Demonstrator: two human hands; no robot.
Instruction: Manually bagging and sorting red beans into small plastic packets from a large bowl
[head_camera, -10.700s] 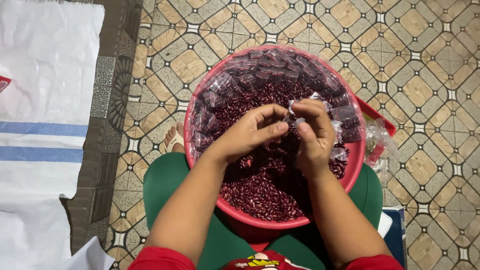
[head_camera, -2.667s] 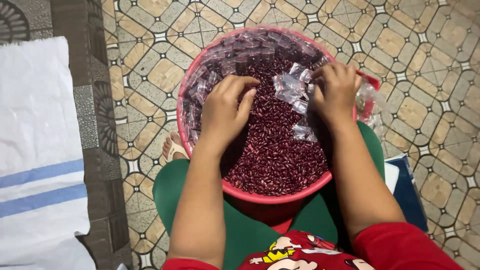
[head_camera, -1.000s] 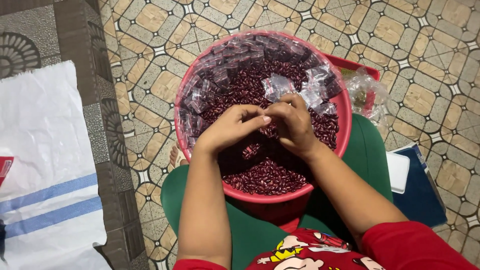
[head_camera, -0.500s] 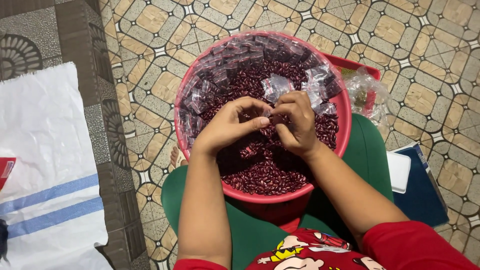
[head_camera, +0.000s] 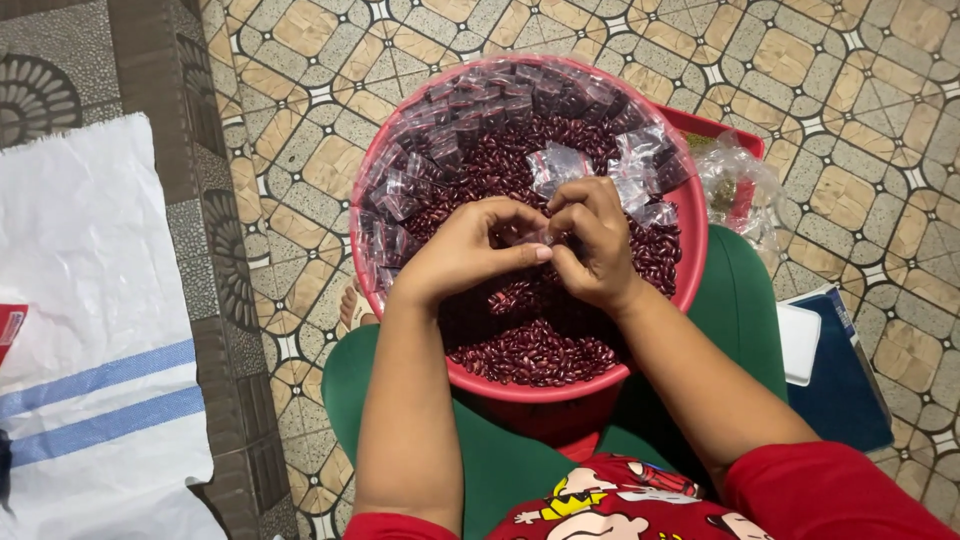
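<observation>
Between the fingertips of the left hand (head_camera: 465, 250) and right hand (head_camera: 592, 243) a small clear packet (head_camera: 533, 237) is pinched, mostly hidden and hard to make out. Both hands hover over a red basin (head_camera: 690, 215) holding dark red beans (head_camera: 535, 350), with filled clear packets (head_camera: 455, 130) lining its far and left sides.

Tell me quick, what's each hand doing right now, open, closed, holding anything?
Left hand: fingers pinched shut on a small clear plastic bag.
Right hand: closed on the same small clear plastic bag, over the red beans.
</observation>
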